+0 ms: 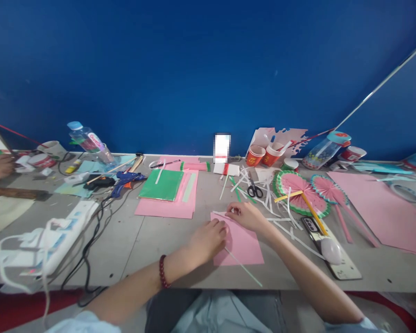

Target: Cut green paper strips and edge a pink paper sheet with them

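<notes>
A pink paper sheet (244, 249) lies flat on the table in front of me. My left hand (208, 240) rests on its left side with the fingers curled down. From under those fingertips a thin pale green strip (244, 268) runs diagonally across the sheet and past its lower edge. At the sheet's top edge, my right hand (246, 216) has thumb and fingers bent together in a pinch; what lies between them is hidden. A narrow whitish strip shows along that top edge, left of the right fingertips.
Black scissors (254, 190) lie among white paper strips. Watermelon-pattern paper fans (291, 185) and a phone (350, 266) are at right. Green paper packet (161, 185), blue glue gun (126, 181), power strip (69, 236) and cables are left. Another person's hand (0, 169) is far left.
</notes>
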The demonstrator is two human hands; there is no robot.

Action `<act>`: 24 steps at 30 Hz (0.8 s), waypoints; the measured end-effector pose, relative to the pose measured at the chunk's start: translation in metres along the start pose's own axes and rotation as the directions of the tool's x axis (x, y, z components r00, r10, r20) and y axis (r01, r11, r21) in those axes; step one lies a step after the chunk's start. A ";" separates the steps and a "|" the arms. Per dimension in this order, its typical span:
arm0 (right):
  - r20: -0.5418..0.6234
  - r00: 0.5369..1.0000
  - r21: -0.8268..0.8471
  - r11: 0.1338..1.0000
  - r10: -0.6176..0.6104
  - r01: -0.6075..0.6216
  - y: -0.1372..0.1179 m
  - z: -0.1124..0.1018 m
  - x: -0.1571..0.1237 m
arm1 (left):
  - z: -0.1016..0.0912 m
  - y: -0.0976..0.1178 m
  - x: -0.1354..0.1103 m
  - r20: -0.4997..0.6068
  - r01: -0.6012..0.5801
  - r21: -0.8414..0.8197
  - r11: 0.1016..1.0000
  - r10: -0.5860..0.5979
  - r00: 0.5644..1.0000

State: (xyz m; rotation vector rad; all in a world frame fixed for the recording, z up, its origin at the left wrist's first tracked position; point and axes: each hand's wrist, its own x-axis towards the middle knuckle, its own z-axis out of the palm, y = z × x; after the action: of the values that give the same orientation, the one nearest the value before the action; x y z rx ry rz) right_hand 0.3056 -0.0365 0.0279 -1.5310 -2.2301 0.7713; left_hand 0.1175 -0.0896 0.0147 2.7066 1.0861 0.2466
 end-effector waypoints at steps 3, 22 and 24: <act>0.016 1.000 0.017 1.000 -0.018 0.018 0.001 0.003 -0.001 | -0.012 -0.020 0.007 -0.115 0.154 -0.164 0.974 -0.174 0.978; -0.087 0.996 -0.160 0.986 0.031 -0.044 0.007 0.026 -0.017 | -0.001 -0.043 0.020 -0.165 0.176 -0.636 0.751 -0.355 0.920; -0.103 0.994 -0.225 0.973 0.021 -0.044 0.006 0.025 -0.019 | 0.000 -0.043 0.018 -0.177 0.176 -0.632 0.755 -0.361 0.915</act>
State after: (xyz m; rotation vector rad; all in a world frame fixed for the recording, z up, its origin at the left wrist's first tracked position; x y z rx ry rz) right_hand 0.3035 -0.0584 0.0048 -1.6733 -2.2873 0.4479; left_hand 0.1021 -0.0468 0.0054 1.9446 1.2011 0.8119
